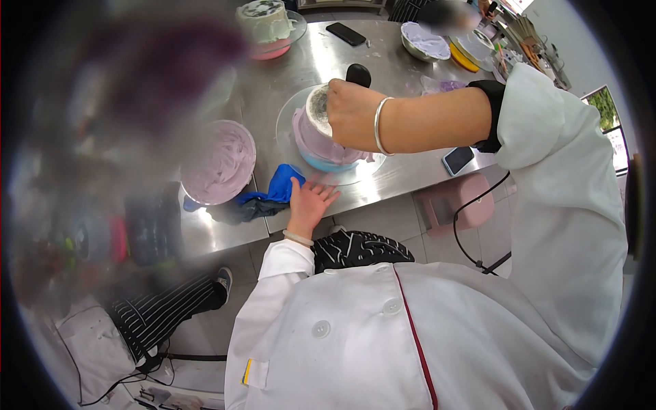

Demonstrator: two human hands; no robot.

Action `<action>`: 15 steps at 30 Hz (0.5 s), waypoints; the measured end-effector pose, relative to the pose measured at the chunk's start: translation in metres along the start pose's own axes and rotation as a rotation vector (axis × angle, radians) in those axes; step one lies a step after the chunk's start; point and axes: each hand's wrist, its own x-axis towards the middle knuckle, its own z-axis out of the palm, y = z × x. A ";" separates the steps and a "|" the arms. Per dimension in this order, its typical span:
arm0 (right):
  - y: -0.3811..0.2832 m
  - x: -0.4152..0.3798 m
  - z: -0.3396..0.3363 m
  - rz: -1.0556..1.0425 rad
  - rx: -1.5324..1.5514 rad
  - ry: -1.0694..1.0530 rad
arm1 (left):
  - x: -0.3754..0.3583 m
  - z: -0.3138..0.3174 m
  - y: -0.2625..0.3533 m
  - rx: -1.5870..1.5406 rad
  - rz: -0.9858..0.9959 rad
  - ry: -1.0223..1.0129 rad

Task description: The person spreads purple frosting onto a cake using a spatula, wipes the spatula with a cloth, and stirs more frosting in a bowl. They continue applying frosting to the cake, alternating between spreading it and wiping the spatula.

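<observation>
A round cake form coated in lilac cream [313, 140] stands on a clear glass turntable [283, 123], with a light blue band low on its side. Over its top, my right hand [348, 116] is closed round a tool with a black handle [358, 76]; the rest of the tool is hidden. My left hand [311, 203] is open with spread fingers, below the turntable's near edge and beside a blue cloth [285, 183]. It holds nothing. To the left is a bowl of lilac cream [219, 162].
At the back are another cake [263, 24], a black phone [346, 33] and a second cream bowl [425, 42]. A phone [458, 160] lies at the right edge, above a pink bin [465, 205]. Co-workers appear at left and at the back.
</observation>
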 end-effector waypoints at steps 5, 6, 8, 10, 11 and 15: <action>0.001 -0.012 -0.007 -0.092 -0.020 -0.184 | 0.011 -0.018 0.010 0.037 0.228 0.177; 0.005 -0.019 -0.022 -0.089 -0.004 -0.271 | 0.012 -0.023 0.011 0.044 0.295 0.184; 0.013 -0.033 -0.021 -0.107 0.034 -0.294 | 0.016 -0.030 0.014 0.072 0.307 0.157; 0.025 -0.049 -0.041 0.034 0.084 -0.175 | 0.008 -0.031 0.022 0.105 0.273 0.093; 0.032 -0.056 -0.054 0.115 0.126 -0.047 | 0.001 -0.033 0.028 0.108 0.236 0.051; 0.015 -0.036 -0.074 0.426 0.341 0.448 | -0.045 -0.054 0.061 0.207 0.189 0.019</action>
